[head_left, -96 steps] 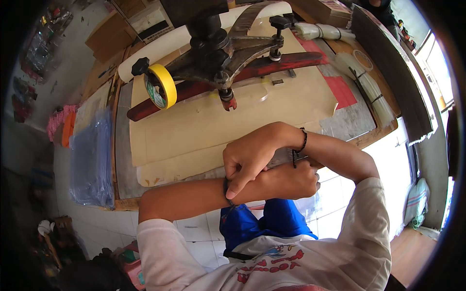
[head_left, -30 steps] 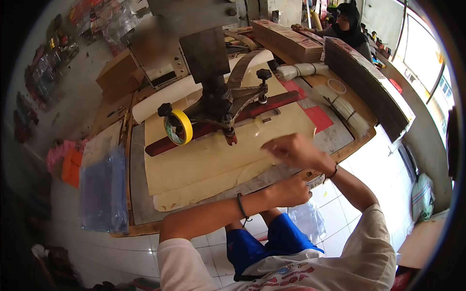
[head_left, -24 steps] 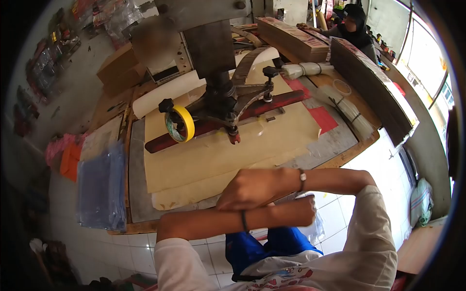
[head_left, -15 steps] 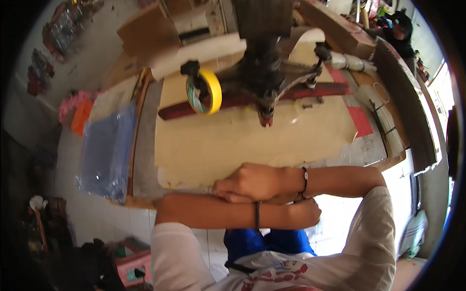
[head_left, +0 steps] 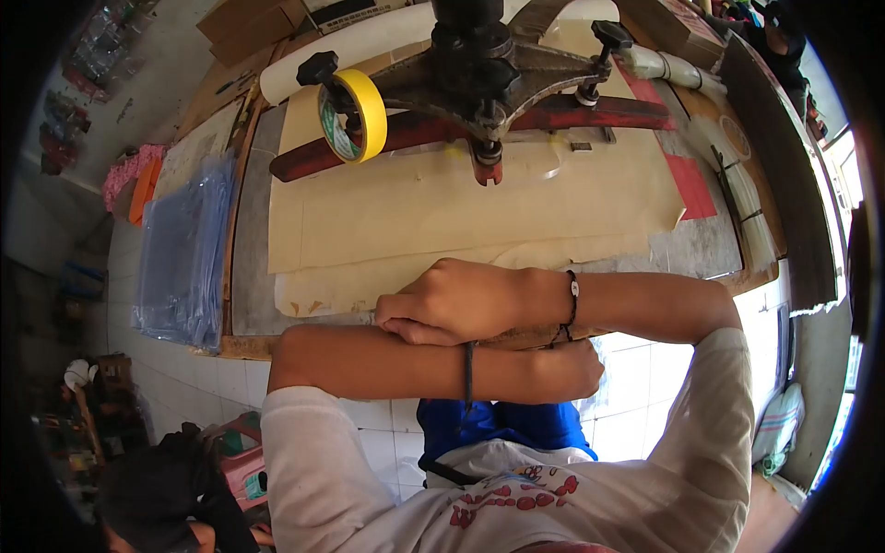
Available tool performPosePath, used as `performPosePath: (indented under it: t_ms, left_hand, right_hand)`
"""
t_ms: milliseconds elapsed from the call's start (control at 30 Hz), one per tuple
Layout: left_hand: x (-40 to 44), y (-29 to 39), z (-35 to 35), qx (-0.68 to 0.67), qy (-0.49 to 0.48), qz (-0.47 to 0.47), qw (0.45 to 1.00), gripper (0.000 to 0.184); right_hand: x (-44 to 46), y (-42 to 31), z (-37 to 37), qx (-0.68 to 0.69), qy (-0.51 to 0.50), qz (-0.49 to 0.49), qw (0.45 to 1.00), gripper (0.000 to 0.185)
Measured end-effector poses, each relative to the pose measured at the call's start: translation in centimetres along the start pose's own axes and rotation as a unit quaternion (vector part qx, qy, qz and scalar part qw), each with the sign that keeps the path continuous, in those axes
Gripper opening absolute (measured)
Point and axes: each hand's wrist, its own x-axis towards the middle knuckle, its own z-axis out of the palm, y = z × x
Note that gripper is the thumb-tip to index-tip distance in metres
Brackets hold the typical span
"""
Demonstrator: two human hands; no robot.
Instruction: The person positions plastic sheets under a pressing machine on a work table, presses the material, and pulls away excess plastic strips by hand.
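My forearms are crossed in front of me at the table's near edge. My left hand [head_left: 573,369] is on the right side, curled closed below my right wrist, and I see nothing in it. Over my left forearm rests my right hand [head_left: 447,302], fingers folded into a loose fist with nothing showing in it. Just beyond lie tan paper sheets [head_left: 387,217] on the table [head_left: 255,198]. Above them stands a dark metal press head [head_left: 475,78] with a red-edged bar [head_left: 590,113]. A yellow tape roll [head_left: 371,115] hangs on its left knob.
Clear plastic sheets [head_left: 182,253] are stacked at the left edge. Tied plastic bundles [head_left: 749,198] and a long dark board [head_left: 784,175] line the right. Cardboard boxes [head_left: 244,28] stand at the back. Another person [head_left: 152,493] is low at the bottom left, near a pink stool [head_left: 241,461].
The view has tilted and shifted, so the table and press sit higher and more to the left. My arms stay crossed, with the hands in the same pose.
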Motion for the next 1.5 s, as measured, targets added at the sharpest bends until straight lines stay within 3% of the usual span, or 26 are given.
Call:
performPosePath:
  t_ms: [1033,1133,1500]
  left_hand:
    - [0.3,-0.2,0.3,-0.016,-0.023,0.02,0.999,0.006]
    - [0.1,0.1,0.8,-0.016,0.027,0.003,1.0,0.006]
    - [0.0,-0.2,-0.1,-0.011,-0.009,0.018,1.0,0.007]
  right_hand:
    - [0.3,-0.2,-0.4,0.007,-0.018,0.013,1.0,0.011]
    - [0.2,-0.1,-0.2,0.008,-0.009,0.006,1.0,0.011]
    - [0.3,-0.3,-0.1,0.043,-0.002,0.024,0.999,0.014]
